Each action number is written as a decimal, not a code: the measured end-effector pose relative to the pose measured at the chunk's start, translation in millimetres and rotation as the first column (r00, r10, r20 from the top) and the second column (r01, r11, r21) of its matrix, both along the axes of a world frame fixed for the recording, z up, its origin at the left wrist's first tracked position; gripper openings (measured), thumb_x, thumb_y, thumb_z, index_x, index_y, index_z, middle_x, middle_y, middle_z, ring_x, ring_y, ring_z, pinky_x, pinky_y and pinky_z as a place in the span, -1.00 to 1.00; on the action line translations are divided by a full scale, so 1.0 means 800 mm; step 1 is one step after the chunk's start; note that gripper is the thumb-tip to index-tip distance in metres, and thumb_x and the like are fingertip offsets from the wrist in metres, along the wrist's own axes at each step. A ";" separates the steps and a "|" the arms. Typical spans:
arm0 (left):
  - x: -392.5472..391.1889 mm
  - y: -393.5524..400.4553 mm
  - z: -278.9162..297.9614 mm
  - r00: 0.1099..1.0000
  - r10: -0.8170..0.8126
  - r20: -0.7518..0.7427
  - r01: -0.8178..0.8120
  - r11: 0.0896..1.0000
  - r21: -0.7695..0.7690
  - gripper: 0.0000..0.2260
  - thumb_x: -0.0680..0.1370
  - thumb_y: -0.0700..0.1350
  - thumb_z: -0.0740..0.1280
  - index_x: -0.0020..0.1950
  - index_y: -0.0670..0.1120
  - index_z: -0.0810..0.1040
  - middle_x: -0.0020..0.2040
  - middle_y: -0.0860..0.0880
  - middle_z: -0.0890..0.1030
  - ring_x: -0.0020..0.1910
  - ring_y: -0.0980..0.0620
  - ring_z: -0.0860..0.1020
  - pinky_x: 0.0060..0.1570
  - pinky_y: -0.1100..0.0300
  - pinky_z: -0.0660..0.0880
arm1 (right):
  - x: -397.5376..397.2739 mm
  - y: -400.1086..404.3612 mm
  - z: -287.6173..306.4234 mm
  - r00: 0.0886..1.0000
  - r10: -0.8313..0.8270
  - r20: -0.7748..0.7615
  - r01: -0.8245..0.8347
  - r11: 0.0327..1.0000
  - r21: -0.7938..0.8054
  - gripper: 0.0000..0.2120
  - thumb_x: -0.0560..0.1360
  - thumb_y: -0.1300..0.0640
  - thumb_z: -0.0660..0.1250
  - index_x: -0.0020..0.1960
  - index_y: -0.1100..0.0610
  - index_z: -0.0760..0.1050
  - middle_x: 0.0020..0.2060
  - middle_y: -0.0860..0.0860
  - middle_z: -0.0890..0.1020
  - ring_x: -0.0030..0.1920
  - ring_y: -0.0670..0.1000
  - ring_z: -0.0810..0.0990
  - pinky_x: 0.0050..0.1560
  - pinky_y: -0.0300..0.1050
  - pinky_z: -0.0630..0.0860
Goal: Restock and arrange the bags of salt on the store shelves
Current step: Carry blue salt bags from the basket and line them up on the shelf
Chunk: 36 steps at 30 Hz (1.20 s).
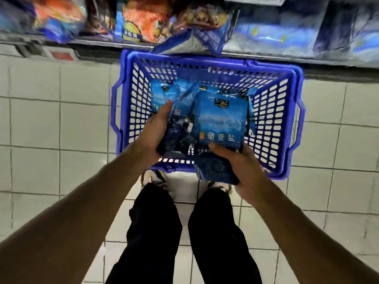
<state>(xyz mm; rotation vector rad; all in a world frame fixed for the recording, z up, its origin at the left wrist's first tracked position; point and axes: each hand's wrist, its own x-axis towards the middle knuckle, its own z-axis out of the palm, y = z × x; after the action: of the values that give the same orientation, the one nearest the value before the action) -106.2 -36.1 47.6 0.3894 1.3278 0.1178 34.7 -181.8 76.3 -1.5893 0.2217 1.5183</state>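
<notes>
1. Floor tiles (51,124), pale, fill the view from 3 o'clock round to 9 o'clock
2. Shelf (287,52) runs across 12 o'clock, carrying blurred packets; one blue-and-white bag (205,37) overhangs its edge above the basket
3. Blue plastic basket (272,119) stands on the tiles at centre, just below the shelf, with more blue salt bags lying inside
4. Black trouser legs (215,232) sit at 6 o'clock, shoes touching the basket's near wall
5. Right hand (244,167) grips a blue salt bag (221,119) from underneath, thumb on its face, over the basket
6. Left hand (155,130) holds a second salt bag (176,111) at its left side, thumb pressed along it
</notes>
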 end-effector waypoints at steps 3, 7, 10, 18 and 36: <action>-0.018 -0.019 0.075 0.997 0.021 0.070 -0.020 1.000 -0.008 -0.62 0.56 0.14 0.39 0.26 -0.06 0.67 0.14 -0.13 0.70 -0.01 -0.12 0.69 -0.01 -0.02 0.64 | -0.010 -0.010 0.077 0.999 -0.030 0.030 0.030 1.000 0.007 -0.48 0.27 0.21 0.56 0.23 0.11 0.61 0.00 0.11 0.75 -0.04 0.20 0.75 -0.03 0.20 0.68; -0.042 -0.052 0.179 0.984 0.052 0.173 -0.044 0.998 -0.048 -0.66 0.39 0.05 0.49 0.13 -0.02 0.74 0.17 -0.10 0.71 0.05 -0.07 0.70 0.19 -0.07 0.61 | -0.025 -0.027 0.185 0.997 -0.060 0.045 0.059 0.998 0.014 -0.34 0.17 0.14 0.58 0.27 0.11 0.58 0.07 0.12 0.74 0.06 0.23 0.72 0.12 0.25 0.63; -0.060 -0.072 0.253 0.962 0.106 0.250 -0.088 0.993 -0.081 -0.67 0.43 -0.08 0.46 0.18 -0.08 0.72 0.13 -0.12 0.72 -0.01 -0.03 0.72 -0.03 0.06 0.68 | -0.033 -0.044 0.262 0.994 -0.097 0.040 0.096 0.995 0.021 -0.35 0.17 0.14 0.57 0.26 0.14 0.58 0.08 0.16 0.73 0.07 0.27 0.71 0.17 0.30 0.59; -0.064 -0.083 0.471 0.962 -0.132 0.238 0.074 0.968 0.240 -0.59 0.31 -0.33 0.54 0.13 -0.10 0.66 -0.01 -0.09 0.74 -0.14 0.00 0.72 -0.22 0.19 0.63 | -0.028 -0.082 0.449 0.995 -0.078 0.057 0.070 0.988 0.137 -0.37 0.17 0.11 0.59 0.24 0.13 0.60 0.08 0.15 0.73 0.02 0.21 0.73 -0.06 0.07 0.68; 0.028 -0.119 0.747 0.853 -0.310 0.421 0.155 0.919 0.362 -0.61 0.42 -0.27 0.37 0.23 -0.01 0.60 0.03 0.01 0.75 -0.09 0.03 0.73 -0.23 0.06 0.68 | 0.000 -0.195 0.718 0.812 -0.567 0.140 0.488 0.790 0.371 -0.65 0.29 0.09 0.61 0.07 0.03 0.70 0.06 0.18 0.73 0.01 0.19 0.74 -0.12 0.07 0.67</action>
<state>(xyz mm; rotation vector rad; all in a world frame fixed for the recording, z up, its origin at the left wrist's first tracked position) -83.8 -131.3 645.2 0.7455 0.7650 0.2067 34.8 -338.1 650.5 -1.2894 0.2464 0.8544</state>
